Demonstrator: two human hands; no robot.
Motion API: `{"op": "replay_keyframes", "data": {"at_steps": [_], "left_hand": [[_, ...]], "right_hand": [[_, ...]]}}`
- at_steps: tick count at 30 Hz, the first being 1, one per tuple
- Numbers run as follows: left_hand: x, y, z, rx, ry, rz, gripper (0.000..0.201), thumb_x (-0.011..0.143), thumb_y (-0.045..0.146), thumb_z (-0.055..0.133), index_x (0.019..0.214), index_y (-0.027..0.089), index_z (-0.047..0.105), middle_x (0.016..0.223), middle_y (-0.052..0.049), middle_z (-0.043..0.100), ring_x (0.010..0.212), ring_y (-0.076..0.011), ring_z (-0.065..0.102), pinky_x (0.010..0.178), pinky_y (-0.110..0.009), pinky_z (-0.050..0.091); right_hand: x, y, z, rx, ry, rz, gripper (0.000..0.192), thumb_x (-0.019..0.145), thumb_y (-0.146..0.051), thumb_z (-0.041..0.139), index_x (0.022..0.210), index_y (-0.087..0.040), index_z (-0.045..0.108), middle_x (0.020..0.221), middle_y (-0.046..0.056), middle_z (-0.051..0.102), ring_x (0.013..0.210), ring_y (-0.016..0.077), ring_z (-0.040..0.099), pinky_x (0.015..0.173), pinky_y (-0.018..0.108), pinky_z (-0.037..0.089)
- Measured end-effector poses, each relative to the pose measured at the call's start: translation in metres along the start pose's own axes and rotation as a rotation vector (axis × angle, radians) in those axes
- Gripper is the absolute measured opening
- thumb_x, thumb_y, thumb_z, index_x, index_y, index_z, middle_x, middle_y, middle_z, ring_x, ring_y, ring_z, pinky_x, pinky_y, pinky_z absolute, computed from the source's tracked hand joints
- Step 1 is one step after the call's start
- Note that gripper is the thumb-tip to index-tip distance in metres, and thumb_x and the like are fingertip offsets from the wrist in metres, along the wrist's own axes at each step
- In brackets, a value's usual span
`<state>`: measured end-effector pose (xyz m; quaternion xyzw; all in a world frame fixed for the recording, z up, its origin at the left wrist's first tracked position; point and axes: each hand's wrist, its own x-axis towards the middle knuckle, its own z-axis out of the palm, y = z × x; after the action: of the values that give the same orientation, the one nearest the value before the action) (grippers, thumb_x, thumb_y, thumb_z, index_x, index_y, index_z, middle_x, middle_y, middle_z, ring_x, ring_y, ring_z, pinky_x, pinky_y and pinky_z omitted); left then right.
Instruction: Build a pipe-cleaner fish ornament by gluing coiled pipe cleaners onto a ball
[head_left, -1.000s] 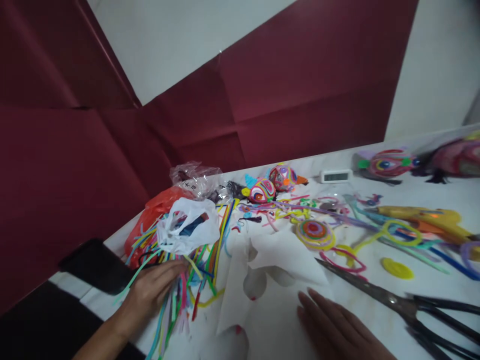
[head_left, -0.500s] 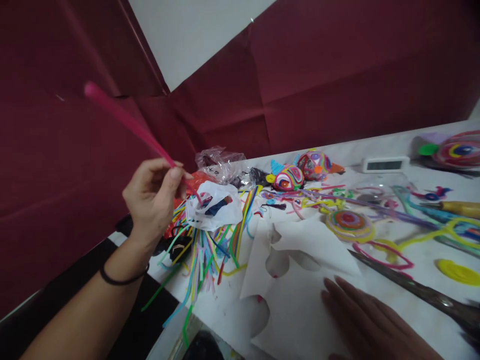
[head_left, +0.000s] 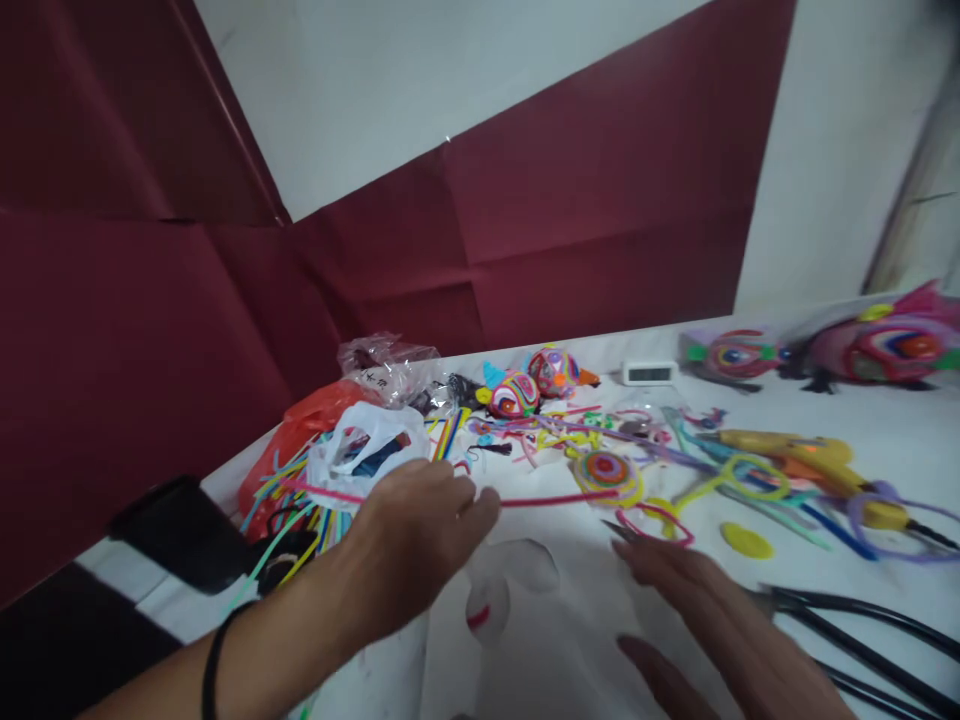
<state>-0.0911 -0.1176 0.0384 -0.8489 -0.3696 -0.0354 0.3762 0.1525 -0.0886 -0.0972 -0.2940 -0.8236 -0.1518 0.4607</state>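
While my left hand is pinching the pink pipe cleaner low over the tabletop and my right hand is lying spread, I'm judging it feather-light, bendy, best gripped near an end.

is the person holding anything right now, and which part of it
The left hand seems to hold a pink pipe cleaner, near one end; the fingers hide the exact grip. The strand lies out across the white paper. The right hand holds nothing, spread over the paper.
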Motion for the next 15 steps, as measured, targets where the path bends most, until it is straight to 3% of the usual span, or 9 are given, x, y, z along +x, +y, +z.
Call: {"op": "replay_keyframes", "data": {"at_steps": [4, 9, 15], "left_hand": [[-0.008, 0.018, 0.009, -0.129, 0.032, 0.03, 0.014, 0.089, 0.013, 0.047, 0.088, 0.017, 0.059, 0.064, -0.001, 0.059, 0.056, -0.0157, 0.049, 0.051, -0.031, 0.035], [-0.009, 0.029, 0.016, -0.252, 0.055, -0.002, 0.014, 0.089, 0.011, 0.046, 0.087, 0.018, 0.058, 0.064, -0.001, 0.057, 0.057, -0.0159, 0.049, 0.051, -0.03, 0.034], [-0.014, 0.033, 0.033, -0.479, -0.006, -0.126, 0.019, 0.09, 0.011, 0.046, 0.078, 0.018, 0.059, 0.067, -0.002, 0.06, 0.062, -0.0158, 0.053, 0.055, -0.028, 0.038]], "right_hand": [[0.02, 0.008, -0.009, 0.008, -0.012, 0.102, 0.043, 0.095, -0.039, 0.041, 0.129, -0.013, 0.051, 0.124, 0.016, 0.063, 0.109, 0.0259, 0.063, 0.081, 0.034, 0.058], [0.029, 0.015, -0.016, 0.094, -0.085, -0.058, 0.033, 0.097, -0.021, 0.035, 0.106, -0.017, 0.066, 0.093, 0.009, 0.076, 0.081, 0.0184, 0.073, 0.07, 0.027, 0.06], [0.026, 0.01, -0.02, 0.115, -0.141, -0.077, 0.034, 0.095, -0.013, 0.031, 0.107, -0.013, 0.062, 0.079, 0.011, 0.074, 0.065, 0.0184, 0.07, 0.058, 0.027, 0.057]]}}
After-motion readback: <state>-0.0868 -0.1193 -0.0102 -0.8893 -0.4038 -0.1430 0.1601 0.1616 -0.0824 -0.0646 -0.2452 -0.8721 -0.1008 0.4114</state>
